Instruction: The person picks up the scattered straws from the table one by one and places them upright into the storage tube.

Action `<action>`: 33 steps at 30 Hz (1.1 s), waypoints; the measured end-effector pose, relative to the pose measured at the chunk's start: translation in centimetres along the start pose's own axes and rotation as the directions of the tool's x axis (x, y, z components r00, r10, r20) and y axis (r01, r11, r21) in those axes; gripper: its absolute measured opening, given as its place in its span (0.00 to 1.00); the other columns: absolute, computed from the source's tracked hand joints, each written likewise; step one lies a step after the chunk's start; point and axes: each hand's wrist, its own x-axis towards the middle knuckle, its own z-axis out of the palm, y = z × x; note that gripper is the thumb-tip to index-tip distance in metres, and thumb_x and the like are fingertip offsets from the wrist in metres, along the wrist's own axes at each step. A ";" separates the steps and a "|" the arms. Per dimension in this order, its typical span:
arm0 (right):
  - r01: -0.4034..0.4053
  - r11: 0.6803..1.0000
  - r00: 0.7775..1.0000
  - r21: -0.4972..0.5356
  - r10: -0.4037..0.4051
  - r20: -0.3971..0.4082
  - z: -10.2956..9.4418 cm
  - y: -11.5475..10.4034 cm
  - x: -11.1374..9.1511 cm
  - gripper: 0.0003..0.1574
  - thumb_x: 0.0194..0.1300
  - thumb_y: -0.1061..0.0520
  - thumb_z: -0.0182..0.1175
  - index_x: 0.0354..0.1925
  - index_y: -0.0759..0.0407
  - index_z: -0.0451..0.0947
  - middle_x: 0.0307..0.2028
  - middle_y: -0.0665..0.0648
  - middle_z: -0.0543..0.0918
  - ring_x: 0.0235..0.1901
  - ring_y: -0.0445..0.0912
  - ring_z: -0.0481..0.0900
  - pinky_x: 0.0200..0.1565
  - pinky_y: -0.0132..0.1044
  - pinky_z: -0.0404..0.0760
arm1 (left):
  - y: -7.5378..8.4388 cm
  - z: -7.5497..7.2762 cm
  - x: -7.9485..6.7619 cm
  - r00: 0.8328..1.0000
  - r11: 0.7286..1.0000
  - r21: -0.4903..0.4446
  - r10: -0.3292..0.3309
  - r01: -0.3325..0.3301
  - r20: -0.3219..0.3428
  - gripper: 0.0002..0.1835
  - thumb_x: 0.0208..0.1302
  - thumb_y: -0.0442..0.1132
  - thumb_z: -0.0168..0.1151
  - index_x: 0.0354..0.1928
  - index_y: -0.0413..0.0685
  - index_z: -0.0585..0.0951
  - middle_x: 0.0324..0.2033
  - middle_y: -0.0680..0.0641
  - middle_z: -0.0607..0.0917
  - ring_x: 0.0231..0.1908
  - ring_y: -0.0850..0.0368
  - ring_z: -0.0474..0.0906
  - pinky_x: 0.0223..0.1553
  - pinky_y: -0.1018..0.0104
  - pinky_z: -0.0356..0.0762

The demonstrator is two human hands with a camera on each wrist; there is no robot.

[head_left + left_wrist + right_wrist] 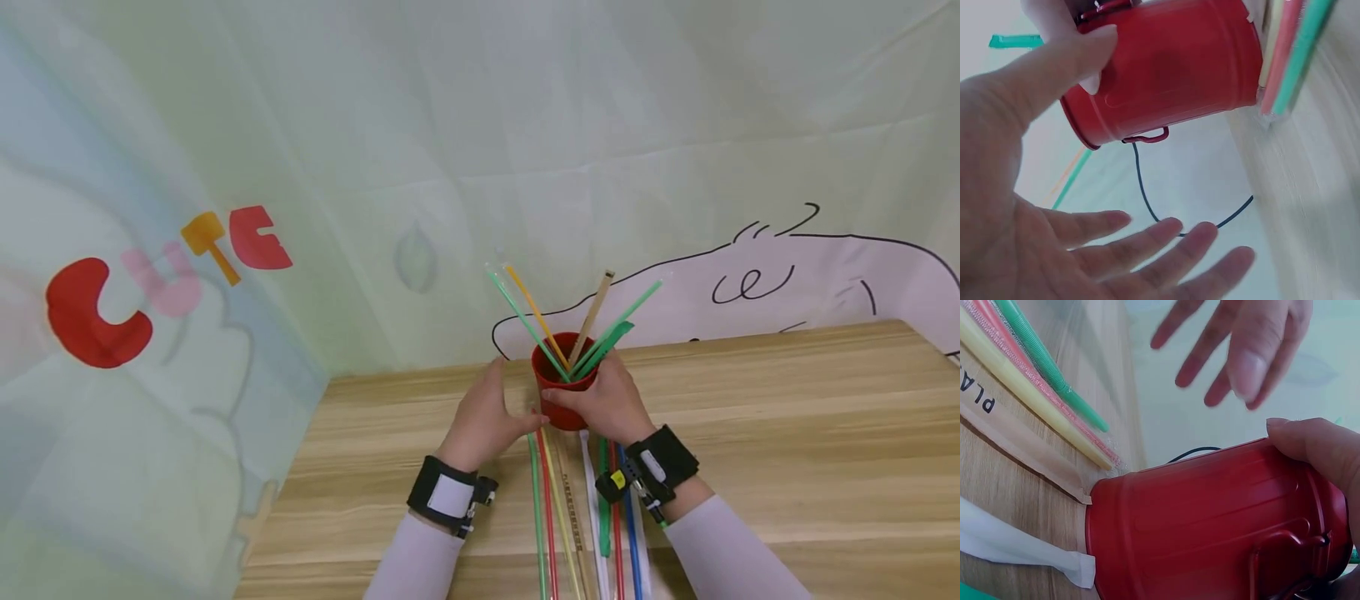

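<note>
A red metal bucket (564, 408) with small side handles stands on the table, several straws (534, 310) leaning out of it: green, orange and one in brown paper. My right hand (617, 402) grips the bucket near its rim, with the thumb across the near side. To the left of the bucket is my left hand (482, 421), its fingers spread and its thumb pointing toward the bucket. In the left wrist view, a gap shows between the left fingers (1169, 232) and the bucket's wall.
A row of wrapped straws lies in front of the bucket, among them a green straw (536, 500), a brown paper one (573, 517), a white one (592, 508) and a blue one (633, 533). Behind the wooden table (787, 433) hangs a printed curtain (600, 125).
</note>
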 end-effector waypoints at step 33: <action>-0.024 1.000 1.000 0.003 0.024 0.006 0.1 0.0 0.0 0.50 0.57 0.49 0.79 0.71 0.55 0.68 0.64 0.60 0.79 0.64 0.59 0.78 0.64 0.60 0.79 | 0.3 4.8 -5.0 0.999 0.951 0.309 -0.035 0.035 -0.004 0.34 0.49 0.30 0.73 0.59 0.25 0.71 0.36 0.33 0.85 0.25 0.49 0.80 0.23 0.56 0.81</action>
